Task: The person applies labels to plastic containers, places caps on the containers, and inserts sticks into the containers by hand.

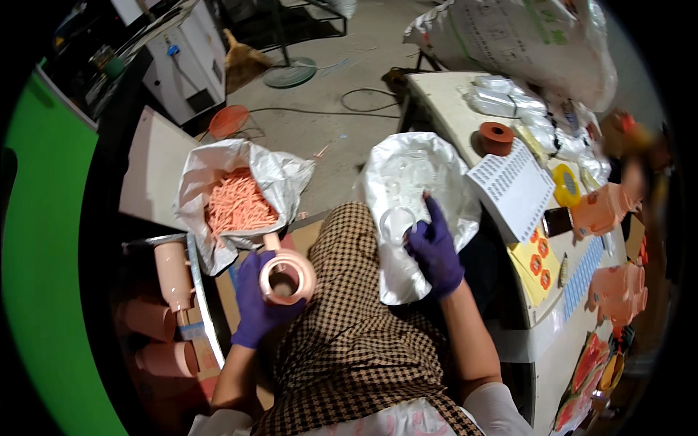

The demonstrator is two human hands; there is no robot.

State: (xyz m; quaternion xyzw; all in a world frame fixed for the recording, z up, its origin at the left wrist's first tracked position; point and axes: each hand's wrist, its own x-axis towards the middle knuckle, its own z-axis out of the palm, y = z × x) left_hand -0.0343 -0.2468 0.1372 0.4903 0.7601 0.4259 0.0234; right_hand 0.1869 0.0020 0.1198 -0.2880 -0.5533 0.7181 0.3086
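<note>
My left hand [256, 309], in a purple glove, is closed around a peach-coloured plastic jug [301, 267] over my lap. The jug's round open mouth faces up, and a short arm sticks out on its far side. My right hand [438, 254], also gloved in purple, is over a white sack [391, 280] of clear plastic parts [416, 168]. A clear round lid [397, 221] lies against its thumb side and appears pinched there, with the index finger stretched forward.
To the left, a white sack [196, 171] holds pink plastic scraps [241, 203]. Below it, a box [206, 301] contains several peach containers [173, 272]. On the right-hand table [443, 94] are a brown tape roll [496, 136], a printed sheet [512, 185], a yellow tape roll [566, 185] and peach jugs [616, 291].
</note>
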